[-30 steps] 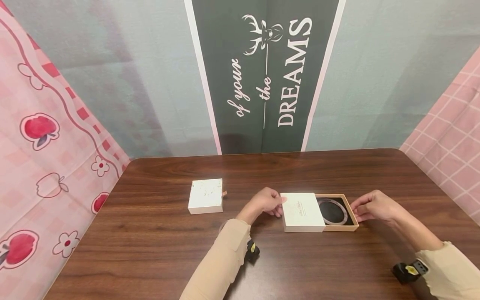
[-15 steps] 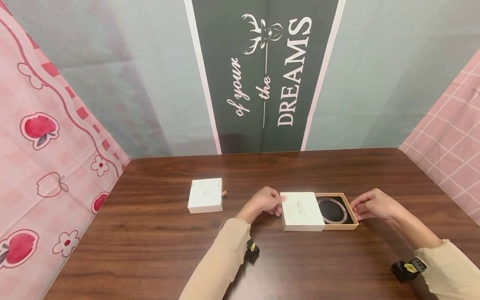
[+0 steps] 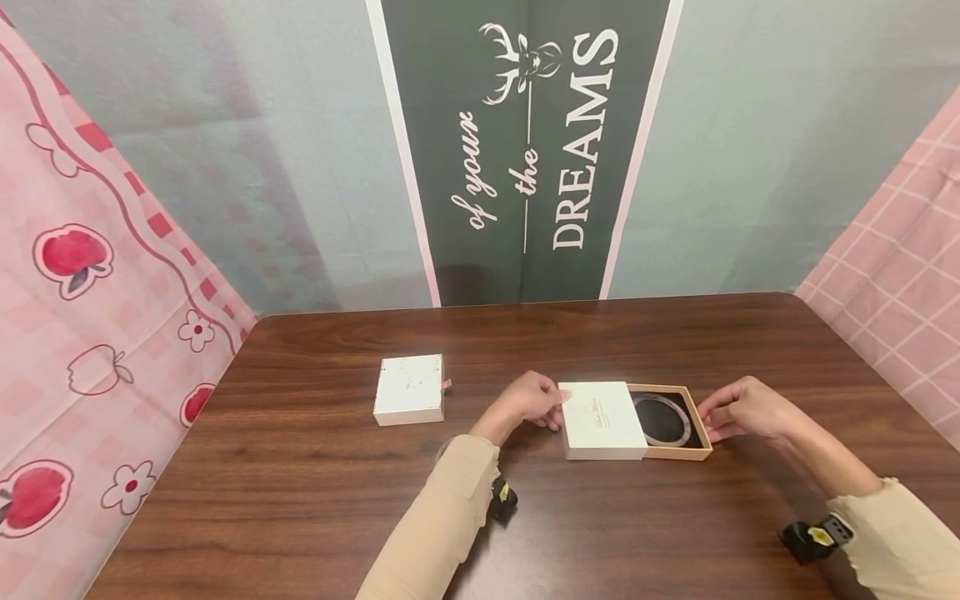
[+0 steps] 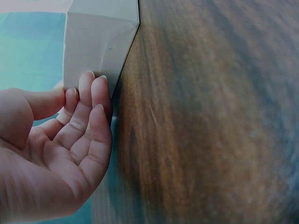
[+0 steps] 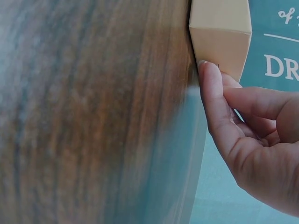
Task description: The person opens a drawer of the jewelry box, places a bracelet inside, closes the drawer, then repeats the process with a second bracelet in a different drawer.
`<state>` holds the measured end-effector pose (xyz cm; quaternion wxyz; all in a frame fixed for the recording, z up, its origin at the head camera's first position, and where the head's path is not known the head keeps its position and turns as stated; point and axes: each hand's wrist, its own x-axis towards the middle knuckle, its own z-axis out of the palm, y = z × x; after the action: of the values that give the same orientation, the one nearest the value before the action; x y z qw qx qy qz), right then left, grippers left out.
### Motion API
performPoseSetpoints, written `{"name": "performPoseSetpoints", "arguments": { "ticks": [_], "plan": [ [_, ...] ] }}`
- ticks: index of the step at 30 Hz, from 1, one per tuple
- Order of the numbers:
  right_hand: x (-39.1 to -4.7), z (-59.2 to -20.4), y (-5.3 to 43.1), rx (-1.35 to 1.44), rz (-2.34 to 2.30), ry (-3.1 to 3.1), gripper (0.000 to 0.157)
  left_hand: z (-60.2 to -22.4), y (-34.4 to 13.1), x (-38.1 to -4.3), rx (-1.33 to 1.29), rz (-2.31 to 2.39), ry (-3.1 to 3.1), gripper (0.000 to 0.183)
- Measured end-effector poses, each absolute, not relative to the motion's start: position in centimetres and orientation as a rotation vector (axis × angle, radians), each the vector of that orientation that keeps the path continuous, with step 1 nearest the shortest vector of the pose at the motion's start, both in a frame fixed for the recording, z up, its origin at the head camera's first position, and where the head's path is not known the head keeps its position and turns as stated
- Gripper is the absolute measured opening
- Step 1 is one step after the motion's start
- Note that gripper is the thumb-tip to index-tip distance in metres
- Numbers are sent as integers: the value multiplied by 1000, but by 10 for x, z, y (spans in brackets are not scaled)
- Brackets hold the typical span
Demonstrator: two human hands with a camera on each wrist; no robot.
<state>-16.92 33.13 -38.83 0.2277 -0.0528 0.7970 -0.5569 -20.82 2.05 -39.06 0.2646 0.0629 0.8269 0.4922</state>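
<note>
A white bangle box stands partly pulled apart on the table. Its sleeve [image 3: 600, 421] has faint gold lettering. Out of the sleeve's right side sticks an orange-edged drawer [image 3: 678, 454], with a pale, purplish bangle [image 3: 687, 421] lying on its black lining. Part of the bangle is hidden under the sleeve. My left hand [image 3: 531, 400] holds the sleeve's left end, thumb on the top edge and fingertips against the end face [image 4: 98, 56]. At the other end, the fingers of my right hand [image 3: 750, 408] press on the drawer's outer wall [image 5: 219, 46].
A second white box [image 3: 410, 389], speckled with gold and with a small orange tab [image 3: 447, 384], stands to the left on the brown wooden table [image 3: 300, 475]. A lettered cloth [image 3: 525, 167] hangs behind, with pink cloths at both sides.
The drawer has slid very slightly left into the sleeve, the right hand moving with it. The left hand keeps its place on the sleeve. The head view has shifted a little.
</note>
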Motion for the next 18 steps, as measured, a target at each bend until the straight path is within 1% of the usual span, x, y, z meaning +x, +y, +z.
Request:
{"name": "performPoseSetpoints", "arguments": {
  "ticks": [18],
  "plan": [
    [-168, -386, 331, -146, -1516, 2200, 18, -389, 21, -208, 163, 1301, 2262, 31]
  ]
}}
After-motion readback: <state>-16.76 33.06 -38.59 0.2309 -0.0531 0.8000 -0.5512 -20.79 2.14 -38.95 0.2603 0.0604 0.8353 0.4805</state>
